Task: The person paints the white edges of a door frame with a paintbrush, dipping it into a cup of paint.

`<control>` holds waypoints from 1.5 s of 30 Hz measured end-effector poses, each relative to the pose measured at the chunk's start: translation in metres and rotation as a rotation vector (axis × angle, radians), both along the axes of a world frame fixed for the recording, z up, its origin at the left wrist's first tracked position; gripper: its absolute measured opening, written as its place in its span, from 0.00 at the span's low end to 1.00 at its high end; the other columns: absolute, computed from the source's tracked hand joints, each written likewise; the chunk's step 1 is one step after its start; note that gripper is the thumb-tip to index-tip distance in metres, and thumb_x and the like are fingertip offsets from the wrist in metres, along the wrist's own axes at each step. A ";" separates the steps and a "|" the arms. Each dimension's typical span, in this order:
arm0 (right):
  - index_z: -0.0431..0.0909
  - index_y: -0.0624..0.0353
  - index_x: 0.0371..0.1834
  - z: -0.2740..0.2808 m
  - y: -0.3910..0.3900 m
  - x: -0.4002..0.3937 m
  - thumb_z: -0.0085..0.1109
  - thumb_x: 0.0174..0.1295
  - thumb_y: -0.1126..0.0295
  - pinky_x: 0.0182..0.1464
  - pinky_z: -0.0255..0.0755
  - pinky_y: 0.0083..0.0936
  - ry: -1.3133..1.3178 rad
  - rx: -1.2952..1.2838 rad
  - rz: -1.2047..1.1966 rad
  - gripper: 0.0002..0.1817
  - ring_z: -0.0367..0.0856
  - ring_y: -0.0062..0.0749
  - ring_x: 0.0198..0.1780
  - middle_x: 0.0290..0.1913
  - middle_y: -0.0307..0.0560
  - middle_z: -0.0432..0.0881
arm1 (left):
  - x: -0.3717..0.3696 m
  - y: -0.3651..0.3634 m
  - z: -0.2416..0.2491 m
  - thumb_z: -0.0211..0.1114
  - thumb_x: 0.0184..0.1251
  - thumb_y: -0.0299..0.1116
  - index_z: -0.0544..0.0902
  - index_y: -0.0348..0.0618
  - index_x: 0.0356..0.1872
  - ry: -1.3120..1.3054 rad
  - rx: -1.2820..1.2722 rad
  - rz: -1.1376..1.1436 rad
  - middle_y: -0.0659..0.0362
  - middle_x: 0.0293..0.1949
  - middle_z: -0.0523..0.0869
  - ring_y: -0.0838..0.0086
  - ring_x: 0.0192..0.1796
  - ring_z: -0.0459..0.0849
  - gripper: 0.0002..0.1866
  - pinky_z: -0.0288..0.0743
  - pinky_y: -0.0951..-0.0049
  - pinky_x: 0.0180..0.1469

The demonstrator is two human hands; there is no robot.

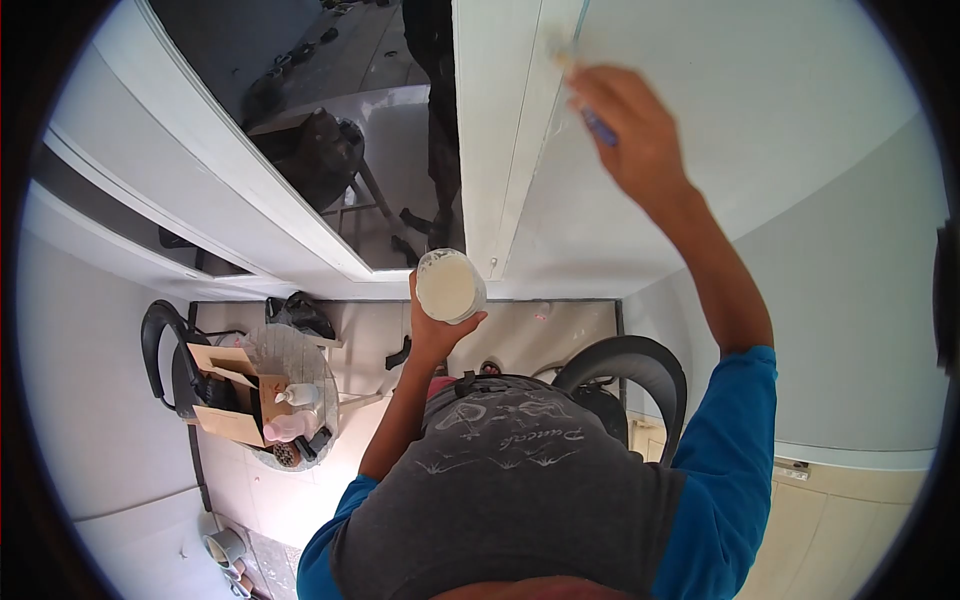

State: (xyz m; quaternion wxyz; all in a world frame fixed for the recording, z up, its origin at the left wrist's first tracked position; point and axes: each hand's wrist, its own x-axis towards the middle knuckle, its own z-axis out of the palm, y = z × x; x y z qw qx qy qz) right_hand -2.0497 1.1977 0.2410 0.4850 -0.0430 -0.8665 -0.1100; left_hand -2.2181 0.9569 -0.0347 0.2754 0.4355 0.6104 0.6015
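My left hand [440,335] is wrapped round a clear cup [447,287] of cream-white paint, held upright in front of my chest. Raised at the upper right, my right hand [632,125] grips a paintbrush [600,127] with a blue-purple handle. The brush's bristle end is blurred and lies at the edge between the white frame [500,130] and the pale wall [740,110]. Whether the bristles touch the surface cannot be made out.
A round table [325,375] at the lower left bears an open cardboard box [228,424] and bottles. Black chairs [160,345] stand beside it and behind me at the right [660,375]. Dark glass [390,150] fills the frame ahead.
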 end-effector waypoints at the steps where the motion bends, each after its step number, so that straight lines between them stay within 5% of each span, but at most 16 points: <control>1: 0.83 0.60 0.48 0.012 0.002 0.001 0.68 0.52 0.82 0.47 0.81 0.31 0.000 0.000 0.000 0.18 0.83 0.42 0.49 0.48 0.47 0.83 | 0.001 0.000 0.003 0.86 0.41 0.35 0.59 0.40 0.67 0.000 0.000 0.000 0.51 0.59 0.76 0.63 0.62 0.77 0.53 0.72 0.62 0.64; 3: 0.84 0.61 0.49 0.026 0.005 0.004 0.69 0.47 0.84 0.48 0.82 0.30 0.060 0.290 -0.008 0.22 0.84 0.43 0.52 0.50 0.47 0.83 | 0.005 0.000 0.008 0.86 0.41 0.34 0.59 0.40 0.67 0.031 -0.010 0.009 0.51 0.59 0.76 0.63 0.62 0.77 0.53 0.72 0.62 0.64; 10: 0.84 0.60 0.49 -0.123 -0.006 0.010 0.67 0.54 0.78 0.50 0.82 0.27 -0.293 0.064 -0.059 0.17 0.82 0.41 0.55 0.50 0.45 0.83 | 0.006 -0.007 0.007 0.86 0.40 0.34 0.60 0.40 0.67 0.000 -0.010 0.037 0.51 0.59 0.76 0.63 0.62 0.77 0.52 0.72 0.63 0.64; 11: 0.84 0.60 0.49 -0.135 -0.011 0.010 0.67 0.55 0.78 0.49 0.82 0.28 -0.363 -0.133 -0.040 0.16 0.82 0.42 0.54 0.49 0.45 0.82 | 0.006 -0.007 0.005 0.86 0.40 0.34 0.60 0.40 0.67 0.002 0.003 0.042 0.51 0.59 0.76 0.63 0.62 0.77 0.52 0.72 0.63 0.64; 12: 0.84 0.59 0.48 -0.134 -0.016 0.007 0.67 0.56 0.77 0.49 0.82 0.29 -0.431 -0.330 -0.019 0.15 0.82 0.42 0.53 0.49 0.46 0.82 | 0.006 -0.007 0.007 0.86 0.40 0.33 0.60 0.40 0.67 0.005 0.017 0.048 0.51 0.59 0.76 0.63 0.62 0.77 0.52 0.72 0.63 0.64; 17: 0.83 0.60 0.49 -0.032 0.002 0.001 0.68 0.56 0.78 0.48 0.81 0.34 -0.138 -0.332 -0.039 0.16 0.82 0.46 0.49 0.45 0.49 0.82 | 0.009 -0.007 0.011 0.86 0.41 0.33 0.60 0.41 0.67 -0.008 0.023 0.021 0.52 0.59 0.75 0.64 0.62 0.76 0.52 0.72 0.63 0.64; 21: 0.83 0.60 0.49 0.034 0.007 0.001 0.67 0.56 0.79 0.47 0.81 0.31 0.062 0.104 0.002 0.16 0.83 0.43 0.50 0.47 0.47 0.84 | 0.010 -0.007 0.007 0.86 0.41 0.33 0.60 0.41 0.66 0.021 0.016 0.004 0.52 0.59 0.75 0.64 0.63 0.76 0.51 0.72 0.64 0.64; 23: 0.84 0.61 0.50 0.028 0.008 0.002 0.66 0.56 0.79 0.47 0.81 0.31 0.095 0.259 0.011 0.16 0.83 0.42 0.52 0.48 0.47 0.84 | 0.011 -0.008 0.006 0.86 0.41 0.33 0.61 0.41 0.66 0.013 0.013 0.003 0.52 0.59 0.75 0.64 0.62 0.76 0.51 0.72 0.63 0.64; 30: 0.83 0.61 0.49 -0.126 -0.010 0.010 0.65 0.58 0.76 0.48 0.81 0.30 -0.366 -0.088 -0.036 0.15 0.81 0.41 0.53 0.49 0.45 0.82 | 0.007 -0.012 0.009 0.86 0.41 0.32 0.61 0.41 0.65 -0.033 0.021 0.028 0.52 0.58 0.76 0.64 0.61 0.77 0.51 0.72 0.63 0.64; 33: 0.83 0.61 0.49 -0.107 -0.005 0.005 0.66 0.59 0.76 0.46 0.81 0.30 -0.409 -0.364 -0.055 0.14 0.82 0.42 0.49 0.46 0.46 0.81 | 0.005 -0.011 0.008 0.86 0.41 0.32 0.61 0.41 0.65 0.009 0.036 0.032 0.52 0.58 0.76 0.64 0.62 0.77 0.50 0.72 0.63 0.63; 38: 0.84 0.61 0.48 0.044 0.008 -0.001 0.68 0.57 0.79 0.43 0.82 0.31 -0.022 -0.230 -0.026 0.14 0.83 0.42 0.44 0.43 0.46 0.83 | 0.002 -0.009 0.002 0.86 0.41 0.33 0.61 0.41 0.66 0.039 0.026 0.008 0.52 0.58 0.75 0.63 0.62 0.77 0.51 0.72 0.63 0.64; 39: 0.84 0.61 0.47 0.065 0.014 -0.003 0.69 0.56 0.79 0.44 0.83 0.30 0.086 0.059 0.006 0.14 0.84 0.42 0.45 0.44 0.46 0.84 | 0.002 -0.009 0.001 0.86 0.41 0.34 0.61 0.41 0.66 0.030 0.018 0.004 0.52 0.58 0.75 0.63 0.62 0.77 0.51 0.72 0.63 0.64; 40: 0.85 0.61 0.46 0.074 0.017 -0.003 0.70 0.55 0.79 0.46 0.83 0.30 0.188 0.348 0.037 0.14 0.85 0.42 0.46 0.45 0.46 0.85 | 0.003 -0.009 0.001 0.86 0.41 0.34 0.61 0.41 0.66 0.030 0.019 0.001 0.52 0.58 0.75 0.63 0.62 0.77 0.51 0.72 0.63 0.64; 45: 0.87 0.58 0.45 0.022 0.036 -0.004 0.70 0.54 0.79 0.50 0.84 0.27 0.049 0.370 -0.011 0.14 0.85 0.40 0.51 0.49 0.46 0.86 | 0.003 -0.011 0.012 0.86 0.42 0.35 0.61 0.41 0.66 0.016 0.018 -0.004 0.50 0.61 0.75 0.63 0.64 0.76 0.51 0.71 0.62 0.65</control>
